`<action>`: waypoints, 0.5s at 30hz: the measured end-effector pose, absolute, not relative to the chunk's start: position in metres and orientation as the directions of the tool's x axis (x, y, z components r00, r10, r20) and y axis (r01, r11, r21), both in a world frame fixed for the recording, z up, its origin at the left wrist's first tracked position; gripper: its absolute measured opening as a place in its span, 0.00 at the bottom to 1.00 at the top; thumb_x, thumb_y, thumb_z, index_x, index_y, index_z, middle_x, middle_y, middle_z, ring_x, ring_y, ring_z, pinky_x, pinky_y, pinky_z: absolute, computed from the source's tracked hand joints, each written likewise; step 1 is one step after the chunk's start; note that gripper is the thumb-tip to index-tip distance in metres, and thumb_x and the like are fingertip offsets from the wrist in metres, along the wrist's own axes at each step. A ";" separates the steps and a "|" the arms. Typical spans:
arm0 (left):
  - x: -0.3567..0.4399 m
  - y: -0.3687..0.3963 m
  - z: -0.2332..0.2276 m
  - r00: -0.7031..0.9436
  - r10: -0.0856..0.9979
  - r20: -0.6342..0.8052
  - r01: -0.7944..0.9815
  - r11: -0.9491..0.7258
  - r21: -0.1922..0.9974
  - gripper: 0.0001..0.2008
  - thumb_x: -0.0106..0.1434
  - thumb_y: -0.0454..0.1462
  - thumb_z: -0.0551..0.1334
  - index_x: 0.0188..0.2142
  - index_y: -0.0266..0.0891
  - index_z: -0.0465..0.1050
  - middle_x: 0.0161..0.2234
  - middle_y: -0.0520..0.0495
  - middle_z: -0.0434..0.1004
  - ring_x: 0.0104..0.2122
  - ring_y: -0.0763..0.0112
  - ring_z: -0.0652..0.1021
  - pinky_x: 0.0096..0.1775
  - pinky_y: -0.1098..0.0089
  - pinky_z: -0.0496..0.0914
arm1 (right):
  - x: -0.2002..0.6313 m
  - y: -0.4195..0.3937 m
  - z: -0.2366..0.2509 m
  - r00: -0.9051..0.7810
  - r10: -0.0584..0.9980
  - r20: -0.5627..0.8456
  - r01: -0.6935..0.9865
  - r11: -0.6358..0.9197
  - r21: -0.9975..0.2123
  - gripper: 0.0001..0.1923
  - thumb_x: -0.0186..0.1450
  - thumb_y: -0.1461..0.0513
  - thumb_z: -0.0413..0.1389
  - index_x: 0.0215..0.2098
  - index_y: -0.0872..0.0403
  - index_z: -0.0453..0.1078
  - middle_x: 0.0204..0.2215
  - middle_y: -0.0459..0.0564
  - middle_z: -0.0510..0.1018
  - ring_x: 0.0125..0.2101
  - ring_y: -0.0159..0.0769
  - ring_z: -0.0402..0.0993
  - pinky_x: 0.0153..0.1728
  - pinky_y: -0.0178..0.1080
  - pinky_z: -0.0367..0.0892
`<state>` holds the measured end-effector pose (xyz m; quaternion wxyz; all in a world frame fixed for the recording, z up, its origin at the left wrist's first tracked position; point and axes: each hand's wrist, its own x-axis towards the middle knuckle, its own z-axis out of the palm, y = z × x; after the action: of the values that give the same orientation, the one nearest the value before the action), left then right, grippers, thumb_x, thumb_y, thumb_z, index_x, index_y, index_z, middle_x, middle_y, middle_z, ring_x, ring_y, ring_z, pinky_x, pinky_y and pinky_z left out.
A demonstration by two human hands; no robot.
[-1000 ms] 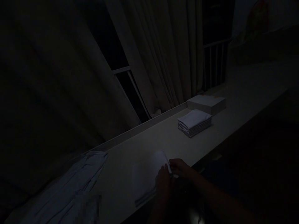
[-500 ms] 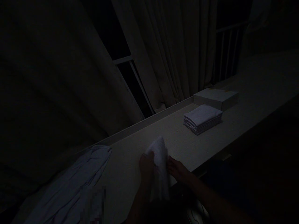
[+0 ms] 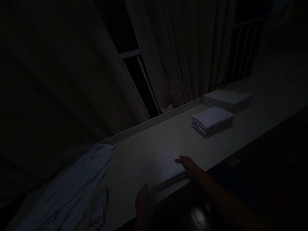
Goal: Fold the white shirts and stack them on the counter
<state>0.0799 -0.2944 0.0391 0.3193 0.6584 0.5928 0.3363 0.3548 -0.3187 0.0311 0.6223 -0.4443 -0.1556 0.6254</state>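
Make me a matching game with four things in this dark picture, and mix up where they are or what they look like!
Things:
1. right hand
2. cloth stack
3. loose cloth
4. curtains

Places and looks:
A. lying rumpled on the left side of the picture
B. hanging in long folds behind the table
C. with its thumb on the edge of a blurry white cloth
D. in neat layers, in front of the box

Right pairs: 1-C, 2-D, 3-A, 4-B
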 end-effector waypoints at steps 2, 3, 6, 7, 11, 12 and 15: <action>0.067 -0.310 0.024 0.036 0.999 0.015 0.544 -0.032 0.839 0.19 0.48 0.40 0.66 0.40 0.36 0.73 0.45 0.39 0.77 0.53 0.47 0.72 0.57 0.49 0.64 | 0.358 -0.317 0.029 0.236 0.899 -0.368 -0.617 -0.154 -0.772 0.21 0.47 0.61 0.65 0.39 0.56 0.70 0.34 0.53 0.79 0.36 0.42 0.76 0.39 0.41 0.70; 0.063 -0.316 0.020 0.007 1.000 -0.027 0.505 0.020 0.863 0.19 0.48 0.41 0.67 0.39 0.37 0.73 0.43 0.40 0.78 0.53 0.47 0.72 0.56 0.50 0.65 | 0.359 -0.318 0.029 0.268 0.890 -0.370 -0.605 -0.144 -0.783 0.21 0.47 0.60 0.65 0.39 0.55 0.69 0.34 0.51 0.78 0.37 0.42 0.76 0.38 0.40 0.70; 0.056 -0.329 0.021 -0.098 0.976 -0.193 0.311 0.214 0.926 0.18 0.47 0.44 0.69 0.36 0.39 0.74 0.39 0.43 0.78 0.52 0.49 0.73 0.54 0.51 0.68 | 0.362 -0.325 0.030 0.355 0.865 -0.354 -0.546 -0.116 -0.830 0.19 0.48 0.56 0.64 0.37 0.52 0.69 0.32 0.48 0.78 0.37 0.40 0.75 0.37 0.38 0.70; 0.054 -0.333 0.024 -0.119 0.964 -0.237 0.262 0.261 0.929 0.18 0.47 0.45 0.69 0.36 0.40 0.73 0.39 0.43 0.78 0.51 0.49 0.73 0.53 0.51 0.69 | 0.362 -0.329 0.031 0.391 0.854 -0.344 -0.510 -0.110 -0.853 0.18 0.49 0.55 0.64 0.36 0.52 0.69 0.30 0.48 0.77 0.36 0.39 0.75 0.36 0.37 0.70; 0.039 -0.340 0.040 -0.121 0.944 -0.307 0.233 0.328 0.916 0.19 0.43 0.47 0.71 0.32 0.41 0.73 0.38 0.41 0.78 0.52 0.45 0.73 0.50 0.50 0.71 | 0.356 -0.356 0.023 0.517 0.790 -0.328 -0.372 -0.138 -0.918 0.18 0.48 0.54 0.62 0.34 0.54 0.68 0.25 0.48 0.76 0.28 0.38 0.74 0.29 0.38 0.68; 0.035 -0.340 0.044 -0.104 0.940 -0.326 0.248 0.341 0.907 0.20 0.41 0.47 0.72 0.32 0.41 0.73 0.37 0.41 0.78 0.52 0.44 0.72 0.49 0.50 0.71 | 0.352 -0.365 0.018 0.546 0.772 -0.327 -0.322 -0.166 -0.932 0.19 0.48 0.53 0.62 0.35 0.54 0.69 0.25 0.48 0.76 0.27 0.38 0.74 0.29 0.38 0.67; 0.032 -0.334 0.056 -0.043 0.904 -0.425 0.304 0.417 0.856 0.23 0.40 0.48 0.73 0.33 0.41 0.73 0.38 0.40 0.79 0.52 0.43 0.72 0.48 0.53 0.72 | 0.341 -0.390 0.007 0.639 0.732 -0.238 -0.074 -0.249 -0.966 0.20 0.51 0.50 0.60 0.36 0.54 0.69 0.30 0.52 0.78 0.31 0.41 0.75 0.32 0.39 0.68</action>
<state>0.0320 -0.3336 0.0564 0.5200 0.4561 0.6621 0.2886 0.3410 -0.3902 0.0067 0.5666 -0.7059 -0.2331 0.3554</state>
